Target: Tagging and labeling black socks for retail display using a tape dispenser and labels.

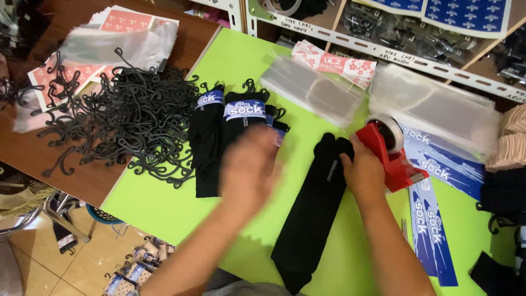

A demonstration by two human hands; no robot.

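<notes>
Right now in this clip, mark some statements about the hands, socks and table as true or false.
1. The right hand rests on the top end of a loose pair of black socks. True.
2. The left hand is sharp and lies flat on the wooden table. False: it is blurred and is over the green table, by the banded black socks.
3. A red tape dispenser stands beside the right hand. True.
4. The pile of black plastic hooks lies on the green table. False: it lies mostly on the brown wooden table.
5. Blue paper bands lie to the right of the loose socks. True.
</notes>
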